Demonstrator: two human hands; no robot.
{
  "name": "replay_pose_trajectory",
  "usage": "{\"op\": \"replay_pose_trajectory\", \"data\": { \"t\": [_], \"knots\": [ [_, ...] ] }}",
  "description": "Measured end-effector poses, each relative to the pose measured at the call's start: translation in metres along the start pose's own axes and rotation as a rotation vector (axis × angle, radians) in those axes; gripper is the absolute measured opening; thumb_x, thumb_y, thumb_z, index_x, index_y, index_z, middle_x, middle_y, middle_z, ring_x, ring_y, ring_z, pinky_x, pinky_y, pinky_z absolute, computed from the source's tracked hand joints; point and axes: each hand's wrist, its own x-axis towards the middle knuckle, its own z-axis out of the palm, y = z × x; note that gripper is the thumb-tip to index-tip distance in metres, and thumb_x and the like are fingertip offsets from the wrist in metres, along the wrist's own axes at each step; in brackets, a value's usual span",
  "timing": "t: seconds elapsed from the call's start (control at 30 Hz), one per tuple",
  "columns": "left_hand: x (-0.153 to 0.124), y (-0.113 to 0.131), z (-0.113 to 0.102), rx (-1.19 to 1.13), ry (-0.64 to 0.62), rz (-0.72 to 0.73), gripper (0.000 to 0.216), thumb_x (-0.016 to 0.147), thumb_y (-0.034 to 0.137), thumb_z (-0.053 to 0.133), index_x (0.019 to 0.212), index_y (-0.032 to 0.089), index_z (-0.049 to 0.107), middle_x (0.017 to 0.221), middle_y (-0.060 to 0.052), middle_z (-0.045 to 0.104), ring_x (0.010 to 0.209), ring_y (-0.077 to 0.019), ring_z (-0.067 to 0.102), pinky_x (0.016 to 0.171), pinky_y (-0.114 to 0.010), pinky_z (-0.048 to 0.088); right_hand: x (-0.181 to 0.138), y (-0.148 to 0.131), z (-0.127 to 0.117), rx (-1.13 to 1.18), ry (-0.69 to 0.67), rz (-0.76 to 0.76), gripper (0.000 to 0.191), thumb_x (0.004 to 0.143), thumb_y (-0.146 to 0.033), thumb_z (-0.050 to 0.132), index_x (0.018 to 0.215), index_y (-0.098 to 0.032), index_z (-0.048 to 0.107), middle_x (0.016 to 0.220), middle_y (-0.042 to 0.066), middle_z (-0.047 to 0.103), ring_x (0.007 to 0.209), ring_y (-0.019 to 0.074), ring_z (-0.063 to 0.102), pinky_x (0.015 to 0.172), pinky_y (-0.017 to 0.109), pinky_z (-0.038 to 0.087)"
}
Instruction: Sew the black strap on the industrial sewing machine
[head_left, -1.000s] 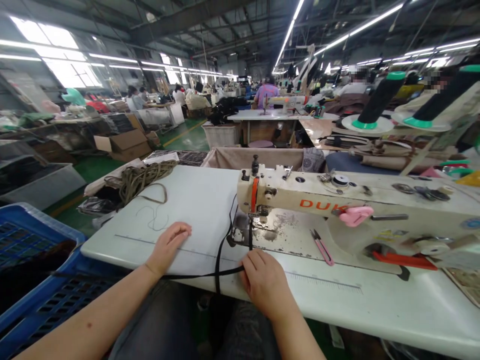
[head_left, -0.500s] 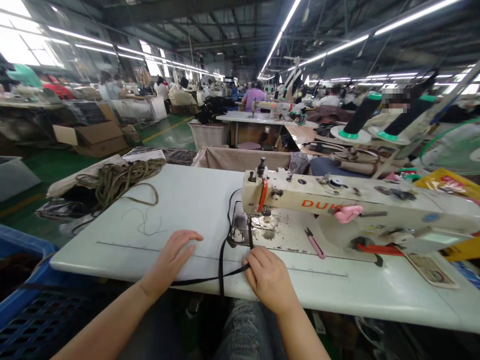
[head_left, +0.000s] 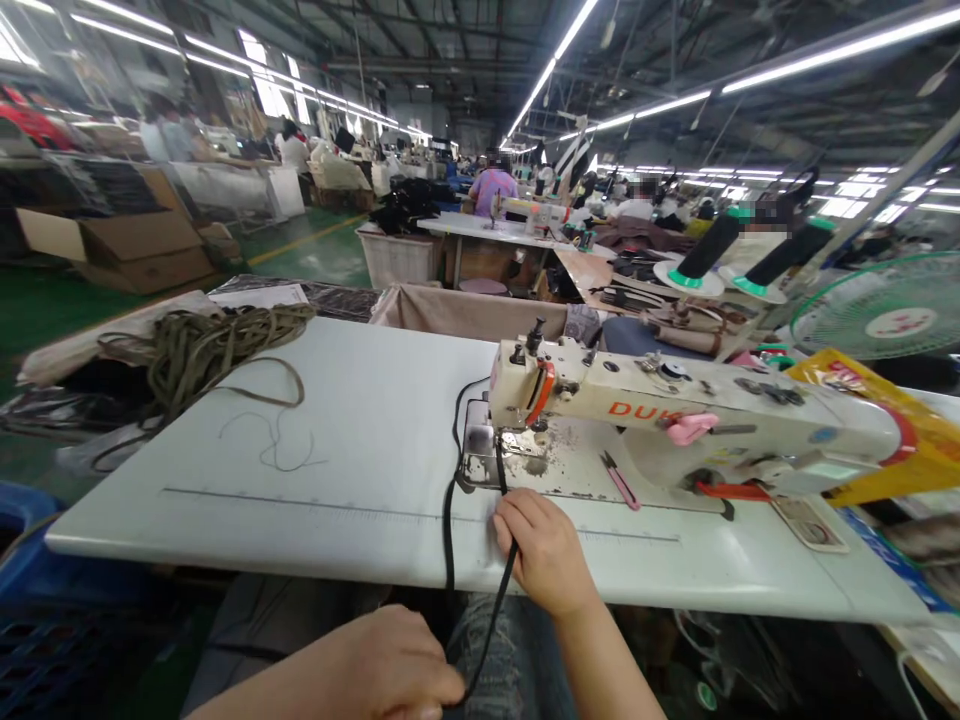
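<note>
A narrow black strap (head_left: pixel 502 468) runs from under the presser foot of the sewing machine (head_left: pixel 592 395) toward me. My right hand (head_left: pixel 541 545) lies on the table just in front of the needle plate, its fingers closed around this strap. From there the strap slants down past the table's front edge to my left hand (head_left: pixel 401 655). That hand hangs over my lap, fingers closed on the strap, its fingertips partly cut off by the lower picture edge. Another length of black strap (head_left: pixel 448 530) loops left of the needle plate and drops over the front edge.
Pink-handled thread snips (head_left: pixel 621 482) lie on the machine bed. Loose thread (head_left: pixel 281 450) and a heap of olive straps (head_left: pixel 214 350) are on the left. A blue crate (head_left: pixel 67 620) stands at lower left, a fan (head_left: pixel 892 310) at right. People sit farther back.
My left hand has moved from above the tabletop down over my lap and closed on the strap, which now slants down. My right hand stays near the needle. The view has shifted.
</note>
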Motion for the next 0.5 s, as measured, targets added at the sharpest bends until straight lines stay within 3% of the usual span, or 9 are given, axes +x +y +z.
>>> {"op": "replay_pose_trajectory", "data": {
  "t": [0.1, 0.33, 0.4, 0.5],
  "knots": [
    [-0.008, -0.009, 0.001, -0.066, -0.014, -0.032, 0.027, 0.106, 0.035, 0.048, 0.107, 0.031, 0.076, 0.098, -0.004, 0.076, 0.091, -0.0213, 0.070, 0.084, -0.030, 0.055, 0.000, 0.000, -0.001, 0.006, 0.013, -0.009, 0.023, 0.106, -0.021, 0.047, 0.101, -0.017, 0.069, 0.098, 0.010, 0.070, 0.098, 0.0240, 0.065, 0.087, 0.041, 0.057],
    [-0.022, -0.027, 0.015, -0.225, -0.096, -0.175, 0.033, 0.103, 0.025, 0.047, 0.112, 0.032, 0.078, 0.111, -0.004, 0.076, 0.104, -0.0199, 0.070, 0.094, -0.027, 0.052, 0.000, 0.001, -0.002, 0.024, 0.036, -0.001, 0.024, 0.107, -0.026, 0.048, 0.106, -0.018, 0.070, 0.104, 0.011, 0.073, 0.101, 0.0248, 0.067, 0.091, 0.043, 0.060],
    [-0.024, -0.039, 0.025, -0.344, -0.079, -0.271, 0.034, 0.099, 0.021, 0.048, 0.109, 0.030, 0.079, 0.111, -0.002, 0.077, 0.107, -0.0192, 0.070, 0.097, -0.026, 0.051, -0.002, 0.000, -0.001, 0.023, 0.040, 0.015, 0.025, 0.107, -0.027, 0.047, 0.108, -0.018, 0.071, 0.108, 0.011, 0.073, 0.103, 0.0255, 0.068, 0.092, 0.044, 0.060],
    [-0.022, -0.069, 0.053, -0.524, -0.031, -0.542, 0.032, 0.088, 0.017, 0.054, 0.107, 0.023, 0.078, 0.106, -0.003, 0.078, 0.102, -0.0215, 0.071, 0.091, -0.029, 0.054, -0.005, -0.001, 0.001, 0.006, 0.059, 0.028, 0.025, 0.107, -0.028, 0.049, 0.111, -0.019, 0.072, 0.113, 0.011, 0.074, 0.108, 0.0264, 0.069, 0.097, 0.047, 0.061]
  ]
}}
